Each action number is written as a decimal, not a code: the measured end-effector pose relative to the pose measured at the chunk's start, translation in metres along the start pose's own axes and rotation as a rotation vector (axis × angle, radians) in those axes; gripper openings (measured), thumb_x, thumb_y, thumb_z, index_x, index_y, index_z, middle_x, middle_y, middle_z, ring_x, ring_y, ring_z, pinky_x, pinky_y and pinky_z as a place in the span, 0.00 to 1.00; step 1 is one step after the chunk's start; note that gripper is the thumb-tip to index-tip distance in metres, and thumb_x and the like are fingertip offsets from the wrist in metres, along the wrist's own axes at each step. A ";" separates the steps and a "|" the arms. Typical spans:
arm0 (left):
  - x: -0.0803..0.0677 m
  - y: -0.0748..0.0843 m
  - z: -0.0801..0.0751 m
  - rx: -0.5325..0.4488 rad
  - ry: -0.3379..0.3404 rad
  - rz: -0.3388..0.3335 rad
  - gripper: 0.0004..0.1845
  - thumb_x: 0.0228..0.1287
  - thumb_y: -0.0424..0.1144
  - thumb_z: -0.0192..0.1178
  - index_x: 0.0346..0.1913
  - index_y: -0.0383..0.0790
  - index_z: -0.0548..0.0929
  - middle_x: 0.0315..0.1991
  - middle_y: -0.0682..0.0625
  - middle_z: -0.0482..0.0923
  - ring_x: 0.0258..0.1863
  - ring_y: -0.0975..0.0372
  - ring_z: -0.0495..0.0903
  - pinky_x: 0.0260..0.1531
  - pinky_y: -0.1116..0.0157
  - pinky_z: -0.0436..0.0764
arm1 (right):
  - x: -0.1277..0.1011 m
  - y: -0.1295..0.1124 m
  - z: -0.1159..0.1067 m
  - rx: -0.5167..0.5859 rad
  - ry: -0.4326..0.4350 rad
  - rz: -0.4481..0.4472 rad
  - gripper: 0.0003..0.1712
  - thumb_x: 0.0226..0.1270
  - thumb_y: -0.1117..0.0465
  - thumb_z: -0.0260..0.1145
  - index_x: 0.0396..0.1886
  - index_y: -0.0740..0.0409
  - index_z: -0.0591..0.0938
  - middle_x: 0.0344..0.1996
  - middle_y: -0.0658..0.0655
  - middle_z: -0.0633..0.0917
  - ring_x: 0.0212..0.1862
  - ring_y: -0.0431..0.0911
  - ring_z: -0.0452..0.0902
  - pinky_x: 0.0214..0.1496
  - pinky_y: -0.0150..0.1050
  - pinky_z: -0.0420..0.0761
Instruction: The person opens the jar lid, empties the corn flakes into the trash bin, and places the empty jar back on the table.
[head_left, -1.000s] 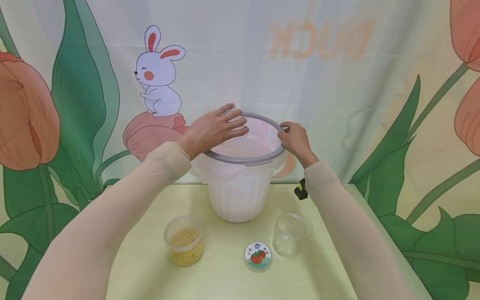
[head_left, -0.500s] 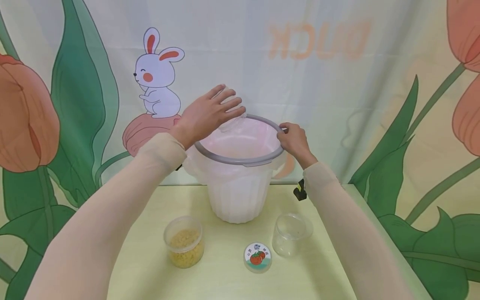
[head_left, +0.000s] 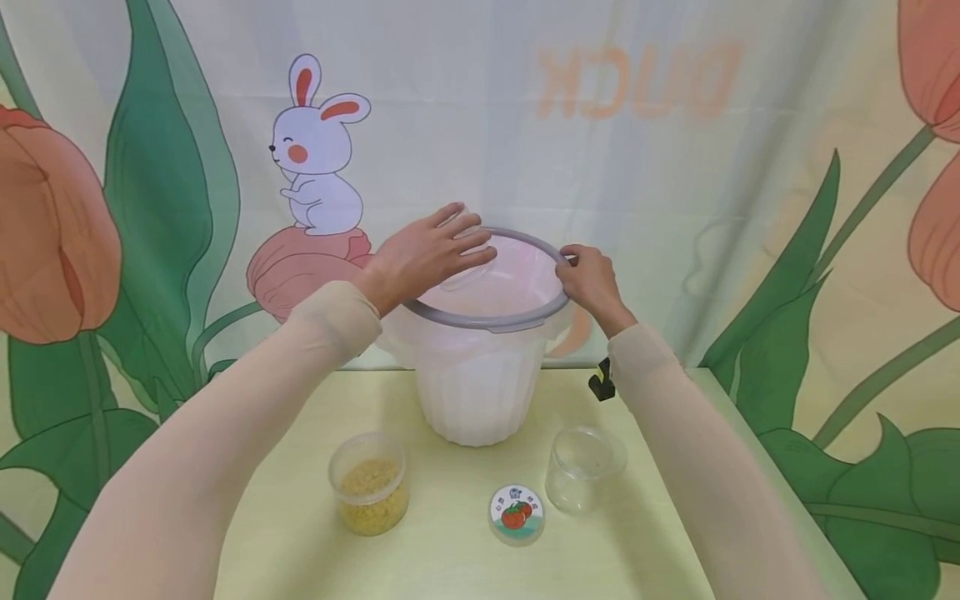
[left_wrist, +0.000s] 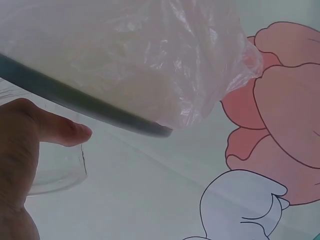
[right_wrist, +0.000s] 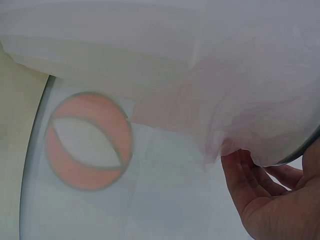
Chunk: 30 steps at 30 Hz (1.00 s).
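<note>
The left hand (head_left: 427, 254) is holding a clear plastic cup (head_left: 467, 250) upside down over the mouth of the bin, fingers spread across its top and thumb curled against its side; the left wrist view is showing the thumb (left_wrist: 60, 131) lying along the cup's thin wall. The right hand (head_left: 592, 279) is gripping the grey ring (head_left: 487, 319) at the bin's right edge, fingers curled over it and onto the liner beneath.

The white bin (head_left: 477, 392) is standing upright at the back of the yellow-green table (head_left: 442, 567), lined with a thin translucent bag (left_wrist: 165, 65) that is folding over the rim and bunching loosely below the ring. That film is looking soft, crinkly and slippery, so it is probably shifting easily under any pull; the ring is the stiff part and the sound place to steady the bin. The bin itself is likely light and apt to slide or tip unless braced. The cup is likely light, thin-walled and easy to dent, best held around its body with gentle pressure. Whether anything is falling from it, the views are too hazy to tell.

Nearer the person, a small tub of yellow grains (head_left: 370, 482) is sitting open on the left, a second clear cup (head_left: 582, 468) on the right, and a lid with a tomato picture (head_left: 516, 512) lying flat between them. A black clip (head_left: 602, 382) is sitting by the right sleeve.
</note>
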<state>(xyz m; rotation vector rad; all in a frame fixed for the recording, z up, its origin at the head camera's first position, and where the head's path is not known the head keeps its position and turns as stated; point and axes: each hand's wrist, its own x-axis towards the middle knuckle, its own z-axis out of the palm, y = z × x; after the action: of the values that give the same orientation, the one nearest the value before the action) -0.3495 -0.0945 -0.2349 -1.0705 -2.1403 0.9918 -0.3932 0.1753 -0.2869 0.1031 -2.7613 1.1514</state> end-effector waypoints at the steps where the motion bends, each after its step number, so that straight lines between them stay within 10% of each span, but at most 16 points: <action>1: 0.000 0.000 0.000 -0.015 0.005 -0.009 0.41 0.60 0.31 0.66 0.74 0.50 0.59 0.72 0.47 0.61 0.74 0.50 0.57 0.78 0.52 0.49 | 0.000 0.000 0.000 0.001 0.001 0.000 0.28 0.70 0.58 0.52 0.68 0.59 0.72 0.59 0.65 0.80 0.53 0.55 0.82 0.52 0.47 0.84; 30: -0.015 0.001 -0.005 -0.545 0.307 -0.563 0.41 0.52 0.29 0.58 0.73 0.44 0.61 0.71 0.43 0.63 0.71 0.48 0.59 0.75 0.52 0.57 | 0.001 -0.002 0.001 -0.034 0.006 0.007 0.28 0.71 0.57 0.52 0.69 0.58 0.72 0.60 0.65 0.80 0.55 0.55 0.82 0.54 0.47 0.83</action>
<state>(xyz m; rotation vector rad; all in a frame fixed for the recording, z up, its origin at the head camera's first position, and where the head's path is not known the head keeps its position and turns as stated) -0.3370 -0.1045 -0.2351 -0.7018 -2.2955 -0.0201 -0.3944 0.1734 -0.2861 0.0857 -2.7767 1.1041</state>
